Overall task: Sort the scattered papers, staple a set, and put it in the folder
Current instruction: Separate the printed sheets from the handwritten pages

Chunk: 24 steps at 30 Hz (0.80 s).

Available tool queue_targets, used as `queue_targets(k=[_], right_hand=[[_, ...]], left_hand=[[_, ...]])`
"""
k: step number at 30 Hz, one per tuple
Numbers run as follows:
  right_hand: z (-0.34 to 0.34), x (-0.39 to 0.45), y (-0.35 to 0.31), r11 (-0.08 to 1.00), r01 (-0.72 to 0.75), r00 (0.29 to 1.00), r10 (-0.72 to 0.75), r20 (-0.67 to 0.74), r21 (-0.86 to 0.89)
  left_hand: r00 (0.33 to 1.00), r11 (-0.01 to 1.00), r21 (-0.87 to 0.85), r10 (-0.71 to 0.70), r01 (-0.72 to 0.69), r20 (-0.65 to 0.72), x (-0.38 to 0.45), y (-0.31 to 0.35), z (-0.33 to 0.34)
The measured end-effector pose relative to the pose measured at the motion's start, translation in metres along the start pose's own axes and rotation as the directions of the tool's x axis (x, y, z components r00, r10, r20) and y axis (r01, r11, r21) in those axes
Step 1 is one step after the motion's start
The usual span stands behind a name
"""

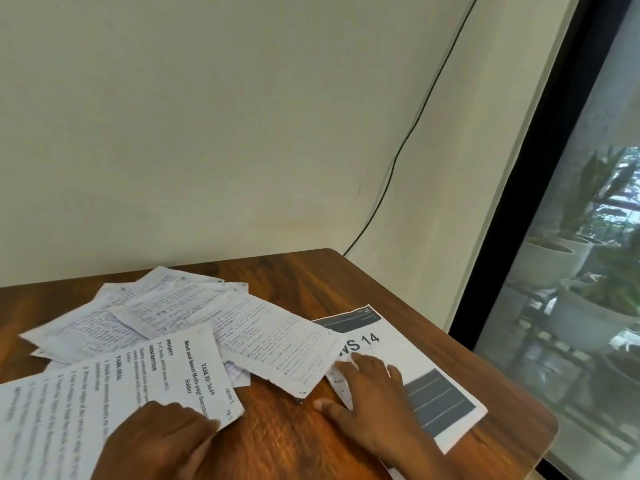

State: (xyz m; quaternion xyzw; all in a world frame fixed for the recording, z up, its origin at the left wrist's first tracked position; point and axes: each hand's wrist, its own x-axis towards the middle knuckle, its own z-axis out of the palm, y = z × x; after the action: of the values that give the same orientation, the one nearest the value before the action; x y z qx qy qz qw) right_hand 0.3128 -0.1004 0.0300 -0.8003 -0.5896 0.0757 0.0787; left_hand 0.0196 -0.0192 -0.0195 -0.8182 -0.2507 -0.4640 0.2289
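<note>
My left hand (162,436) pinches the near corner of the task sheet (114,386); my right hand (367,393) lies flat, fingers spread, on the printed sheet (415,368). Scattered papers (166,313) fan beyond both hands: light, limp, slippery, best lifted by edges.

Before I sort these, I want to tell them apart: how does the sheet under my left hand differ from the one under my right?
The task sheet is plain text, headed TASK ID; the WS 14 sheet carries large letters and dark grey blocks. The task sheet overlaps other papers; the WS 14 sheet is half-covered. Both lie flat.
</note>
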Motion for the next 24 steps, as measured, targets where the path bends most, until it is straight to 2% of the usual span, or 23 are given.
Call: queue_targets(k=[3, 6, 9, 13, 18, 20, 24], right_hand=[[-0.005, 0.012, -0.019, 0.994, 0.113, 0.988, -0.112, -0.107, 0.006], [-0.006, 0.022, -0.03, 0.973, 0.229, 0.961, -0.231, -0.15, -0.03], [-0.008, 0.028, -0.038, 0.962, 0.273, 0.947, -0.272, -0.171, -0.014], [-0.011, 0.034, -0.049, 0.95, 0.244, 0.949, -0.193, -0.251, 0.193], [-0.006, 0.051, -0.066, 0.948, 0.13, 0.944, -0.029, -0.329, 0.29], [-0.006, 0.059, -0.072, 0.941, 0.105, 0.955, -0.004, -0.298, 0.322], [0.0, 0.063, -0.082, 0.968, 0.098, 0.989, -0.069, -0.128, 0.233]], left_hand=[[0.996, 0.995, -0.065, -0.065, 0.069, 0.062, -0.007, 0.0, -0.001], [0.996, 0.998, -0.052, -0.03, 0.035, 0.09, -0.016, -0.002, -0.002], [0.992, 0.995, -0.056, -0.082, 0.088, 0.1, -0.018, -0.002, 0.001], [0.986, 0.986, -0.088, -0.133, 0.142, 0.096, -0.023, 0.0, 0.003], [0.989, 0.988, -0.086, -0.119, 0.127, 0.088, -0.02, 0.001, 0.003], [0.988, 0.986, -0.101, -0.125, 0.133, 0.089, -0.02, 0.001, 0.003], [0.988, 0.987, -0.093, -0.125, 0.133, 0.091, -0.02, 0.001, 0.001]])
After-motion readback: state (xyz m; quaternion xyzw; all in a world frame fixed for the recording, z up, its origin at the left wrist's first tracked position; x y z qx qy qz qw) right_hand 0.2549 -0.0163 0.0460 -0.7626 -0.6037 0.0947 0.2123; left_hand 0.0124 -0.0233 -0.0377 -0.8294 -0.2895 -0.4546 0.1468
